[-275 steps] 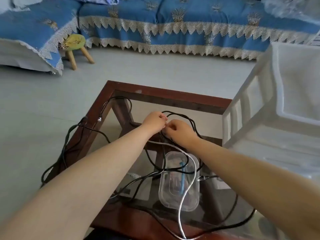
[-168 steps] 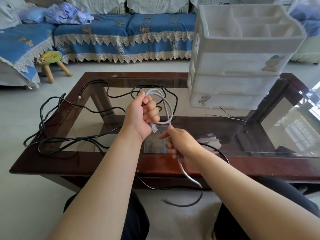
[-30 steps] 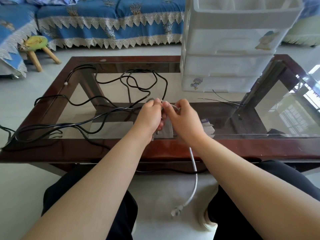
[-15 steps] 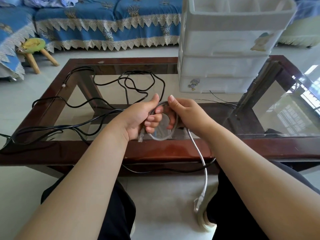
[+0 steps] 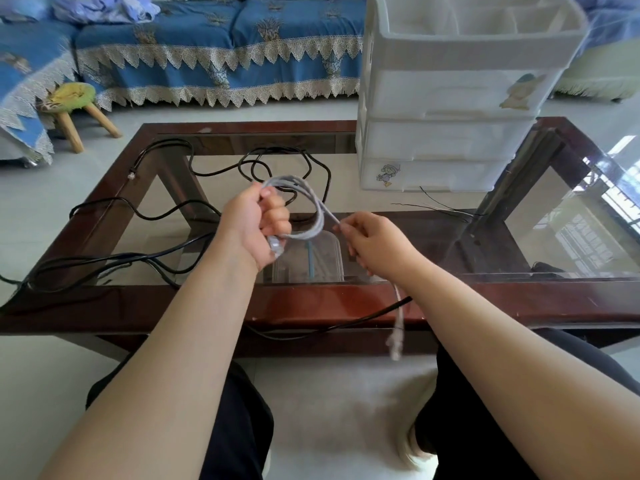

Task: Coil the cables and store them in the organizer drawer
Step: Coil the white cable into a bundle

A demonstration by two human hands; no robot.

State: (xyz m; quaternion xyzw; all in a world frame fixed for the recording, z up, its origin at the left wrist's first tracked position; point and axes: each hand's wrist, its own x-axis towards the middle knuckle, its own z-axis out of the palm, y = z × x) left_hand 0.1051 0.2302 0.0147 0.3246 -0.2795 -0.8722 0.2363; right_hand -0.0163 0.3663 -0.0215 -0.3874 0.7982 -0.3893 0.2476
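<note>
Left hand (image 5: 258,225) at centre frame, raised above the desk (image 5: 332,306), fist clamped round several loops of a grey network cable (image 5: 313,206); clear plug poking out below the fist. Coil arching from the top of the fist toward 3 o'clock and back down to it. Right hand (image 5: 375,242) just at 3 o'clock of the coil, apart from the left hand, thumb and forefinger pinching the free run of the same cable. From that pinch, loose tail dropping toward 6 o'clock past the near desk edge, ending in a blurred plug (image 5: 396,341) hanging in the air.

White plastic drawer organizer (image 5: 450,133) at 1 o'clock, standing on the far right part of the glass top, open compartments on top, drawers below all pushed in. Black cable (image 5: 145,261) sprawled loose over the left half of the desk, from 9 o'clock to 12 o'clock, one strand trailing below the near edge at 6 o'clock. Clear plastic box (image 5: 308,258) seen through the glass, under both hands. Thin dark wires (image 5: 440,207) lying near the organizer's base.

Blue lace-trimmed sofa (image 5: 214,46) across 11 to 12 o'clock; small wooden stool (image 5: 78,109) at 10 o'clock on the floor.
</note>
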